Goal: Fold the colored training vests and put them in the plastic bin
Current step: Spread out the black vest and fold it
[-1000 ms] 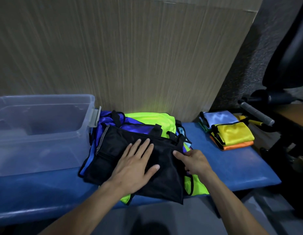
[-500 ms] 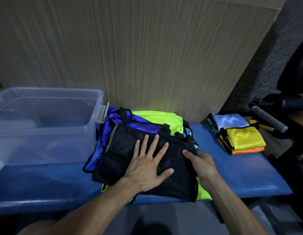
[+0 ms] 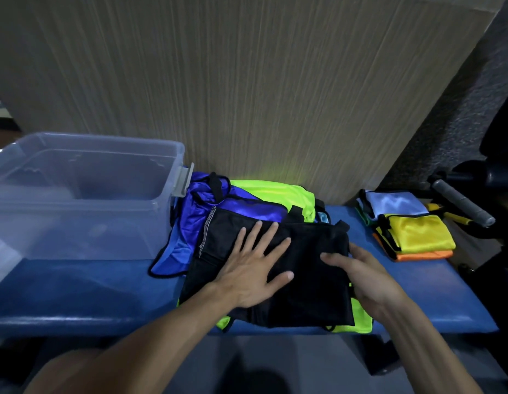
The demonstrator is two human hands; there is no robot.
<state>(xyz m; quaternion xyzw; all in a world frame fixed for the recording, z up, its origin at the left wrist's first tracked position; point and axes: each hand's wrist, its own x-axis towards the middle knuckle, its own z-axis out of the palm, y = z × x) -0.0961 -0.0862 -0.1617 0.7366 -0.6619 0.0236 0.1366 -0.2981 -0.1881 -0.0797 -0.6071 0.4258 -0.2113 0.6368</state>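
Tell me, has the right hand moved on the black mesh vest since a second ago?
Yes. The right hand slid left over the black mesh vest's right edge, toward the left hand.

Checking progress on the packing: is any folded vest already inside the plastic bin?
No. The plastic bin shows only its clear walls and floor, while the folded vests sit stacked on the bench.

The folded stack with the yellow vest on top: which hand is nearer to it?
Right. The right hand grips the black vest's right edge, nearest the folded stack; the left hand presses farther left.
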